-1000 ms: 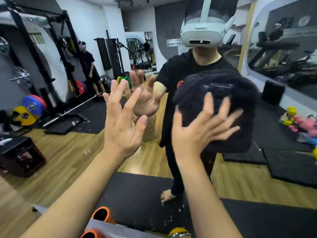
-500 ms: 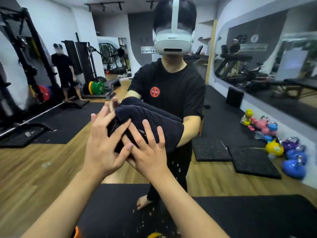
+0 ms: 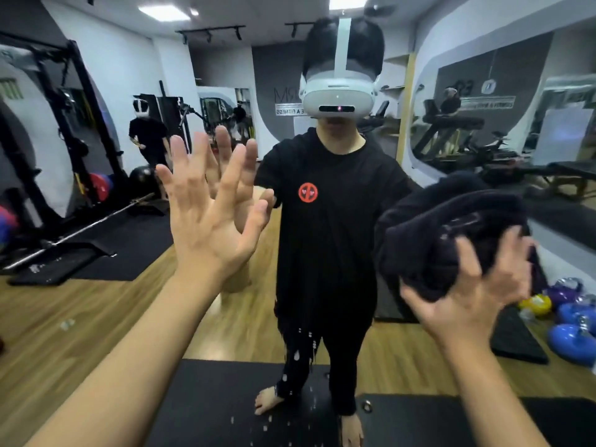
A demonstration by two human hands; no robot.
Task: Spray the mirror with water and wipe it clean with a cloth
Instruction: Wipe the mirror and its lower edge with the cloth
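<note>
A large wall mirror (image 3: pixel 96 317) fills the view and reflects me and the gym behind. My left hand (image 3: pixel 209 217) is flat against the glass with fingers spread and holds nothing. My right hand (image 3: pixel 474 295) presses a bunched dark cloth (image 3: pixel 445 240) onto the mirror at the right, fingers splayed over it. Water drops (image 3: pixel 296 353) cling to the lower middle of the glass. No spray bottle is in sight.
The reflection shows a black floor mat (image 3: pixel 225 408) at my feet, wooden flooring, a squat rack (image 3: pixel 74 130) and barbell at the left, coloured kettlebells (image 3: pixel 567 321) at the right, and another person (image 3: pixel 148 133) standing far back.
My right hand has swept the cloth from the middle of the mirror out to the right. My left hand has come off the cloth and now rests open on the glass.
</note>
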